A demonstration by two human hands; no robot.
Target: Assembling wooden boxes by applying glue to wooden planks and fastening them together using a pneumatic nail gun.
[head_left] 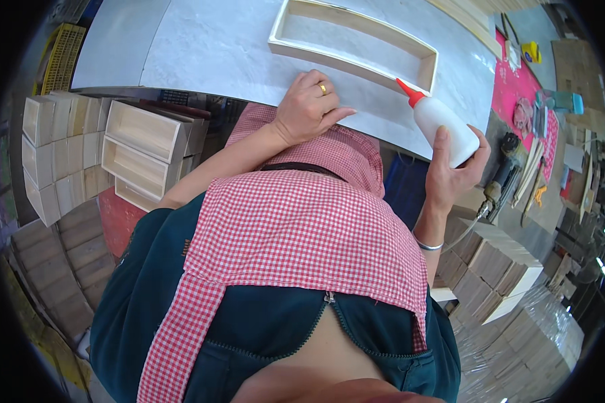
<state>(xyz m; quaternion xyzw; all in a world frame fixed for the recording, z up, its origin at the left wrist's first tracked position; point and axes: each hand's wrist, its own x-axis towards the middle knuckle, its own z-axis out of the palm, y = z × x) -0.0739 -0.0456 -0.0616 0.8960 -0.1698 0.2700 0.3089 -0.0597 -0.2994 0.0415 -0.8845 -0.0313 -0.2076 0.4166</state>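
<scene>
A white squeeze bottle with a red pointed nozzle point(446, 129) is in my right hand point(450, 176). It tilts so that the nozzle points up and left, close to the front corner of a wooden frame. That shallow rectangular wooden frame point(343, 62) lies on the pale marbled tabletop point(208, 47), its long side running across in front of me. My left hand point(310, 106) rests at the table's near edge, just short of the frame. Its fingers are curled in and the thumb sticks out to the right; nothing shows in it.
Stacked wooden boxes point(141, 154) stand at the left, below table height. A yellow crate point(60, 57) is behind them. To the right are a pneumatic tool with a hose point(501, 176), a pink surface point(507, 87) and piled wooden blocks point(494, 265). Wooden strips point(467, 20) lie at the far right.
</scene>
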